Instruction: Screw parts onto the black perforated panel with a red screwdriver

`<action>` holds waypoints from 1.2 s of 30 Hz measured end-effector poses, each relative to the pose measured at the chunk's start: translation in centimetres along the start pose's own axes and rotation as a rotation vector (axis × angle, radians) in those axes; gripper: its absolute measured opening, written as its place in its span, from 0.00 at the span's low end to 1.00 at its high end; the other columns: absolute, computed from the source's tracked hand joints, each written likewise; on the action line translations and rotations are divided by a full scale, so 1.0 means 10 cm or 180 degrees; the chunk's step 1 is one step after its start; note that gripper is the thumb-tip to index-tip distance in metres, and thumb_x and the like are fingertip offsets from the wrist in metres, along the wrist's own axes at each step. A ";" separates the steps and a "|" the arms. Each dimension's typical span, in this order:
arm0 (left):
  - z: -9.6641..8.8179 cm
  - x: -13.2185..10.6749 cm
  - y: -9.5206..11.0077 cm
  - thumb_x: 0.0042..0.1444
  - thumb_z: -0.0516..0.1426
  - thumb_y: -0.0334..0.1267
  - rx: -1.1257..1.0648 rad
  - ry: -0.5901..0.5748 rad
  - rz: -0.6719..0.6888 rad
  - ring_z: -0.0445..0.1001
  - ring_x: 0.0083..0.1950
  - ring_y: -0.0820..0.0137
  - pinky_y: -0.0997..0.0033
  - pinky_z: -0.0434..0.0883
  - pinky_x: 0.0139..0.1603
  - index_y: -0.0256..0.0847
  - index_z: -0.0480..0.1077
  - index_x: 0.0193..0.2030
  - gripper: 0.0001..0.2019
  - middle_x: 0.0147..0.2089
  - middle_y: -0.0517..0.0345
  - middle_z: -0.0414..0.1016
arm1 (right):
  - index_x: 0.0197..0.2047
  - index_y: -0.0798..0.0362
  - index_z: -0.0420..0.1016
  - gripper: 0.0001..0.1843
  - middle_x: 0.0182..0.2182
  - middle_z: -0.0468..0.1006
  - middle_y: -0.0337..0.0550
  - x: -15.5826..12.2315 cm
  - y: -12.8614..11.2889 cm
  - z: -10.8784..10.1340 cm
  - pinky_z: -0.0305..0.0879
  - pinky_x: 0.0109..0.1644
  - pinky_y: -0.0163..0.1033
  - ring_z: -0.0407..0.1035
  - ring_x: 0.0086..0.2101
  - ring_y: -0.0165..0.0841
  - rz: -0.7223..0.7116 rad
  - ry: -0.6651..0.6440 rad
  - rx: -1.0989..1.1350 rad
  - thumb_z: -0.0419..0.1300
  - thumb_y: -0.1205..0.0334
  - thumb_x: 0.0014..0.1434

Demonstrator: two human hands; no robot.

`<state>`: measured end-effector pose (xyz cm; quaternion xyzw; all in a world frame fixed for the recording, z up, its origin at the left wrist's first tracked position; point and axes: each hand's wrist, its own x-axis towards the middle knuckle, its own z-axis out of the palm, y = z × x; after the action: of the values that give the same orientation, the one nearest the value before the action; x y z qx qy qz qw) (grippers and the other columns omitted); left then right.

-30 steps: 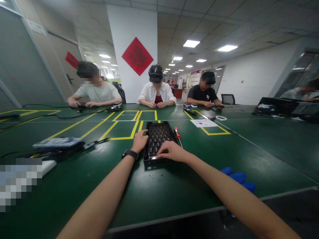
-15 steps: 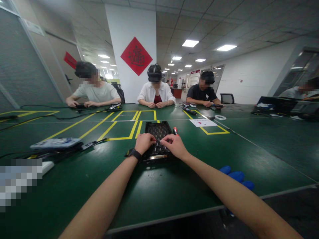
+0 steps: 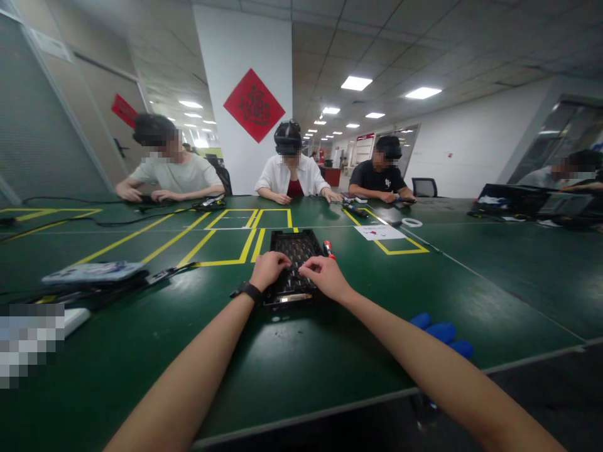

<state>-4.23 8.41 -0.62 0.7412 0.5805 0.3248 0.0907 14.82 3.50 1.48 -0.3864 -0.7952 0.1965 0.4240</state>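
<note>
A black case [image 3: 294, 242] lies on the green table, with rows of small metal pieces like screwdriver bits inside. A longer shiny piece [image 3: 296, 297] rests along its near edge. Over the left part of the case is my left hand [image 3: 270, 270], wearing a black wristband, its thumb and fingers pinched together. My right hand [image 3: 327, 276] hovers over the right part, thumb and forefinger also pinched. Whatever is between the fingertips of either hand is too small to make out. Just beyond my right hand sits a red and black tool handle [image 3: 328, 249], probably a screwdriver.
Blue rounded objects [image 3: 440, 333] lie right of my right forearm. At left are a light-blue flat box [image 3: 94, 272] and black cables [image 3: 160, 276]. A printed white sheet [image 3: 379, 233] and a white ring [image 3: 412, 223] lie farther right. Several people sit across the table.
The view has shifted slightly, so things appear a little more to the left. My hands keep nearly the same pinched pose. The person opposite has moved one hand outward to the right.
</note>
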 end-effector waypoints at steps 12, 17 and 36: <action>-0.11 -0.35 0.18 0.49 0.59 0.41 -0.1667 0.0107 0.0764 0.70 0.48 0.67 0.65 0.65 0.54 0.42 0.76 0.32 0.07 0.43 0.55 0.72 | 0.31 0.57 0.75 0.17 0.27 0.77 0.42 -0.01 -0.07 0.00 0.59 0.34 0.32 0.68 0.28 0.27 -0.0060 -0.0336 0.0266 0.52 0.53 0.58; -0.11 -0.38 0.24 0.47 0.60 0.43 -0.1806 -0.0106 0.0591 0.71 0.42 0.67 0.64 0.69 0.49 0.42 0.76 0.33 0.09 0.38 0.55 0.74 | 0.33 0.59 0.77 0.16 0.26 0.78 0.44 0.04 -0.01 -0.05 0.63 0.34 0.34 0.70 0.27 0.29 0.0372 -0.0696 0.0955 0.59 0.53 0.51; 0.10 -0.20 -0.30 0.47 0.49 0.25 -0.1587 0.0459 -0.0299 0.60 0.61 0.67 0.65 0.55 0.64 0.37 0.59 0.59 0.28 0.61 0.50 0.60 | 0.32 0.54 0.75 0.05 0.34 0.75 0.43 -0.02 -0.24 0.22 0.55 0.46 0.39 0.62 0.39 0.32 -0.0922 -0.0854 -0.0618 0.58 0.65 0.56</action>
<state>-6.25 7.72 -3.69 0.6432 0.5212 0.5052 0.2438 12.03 1.88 1.66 -0.2775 -0.9069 0.1057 0.2989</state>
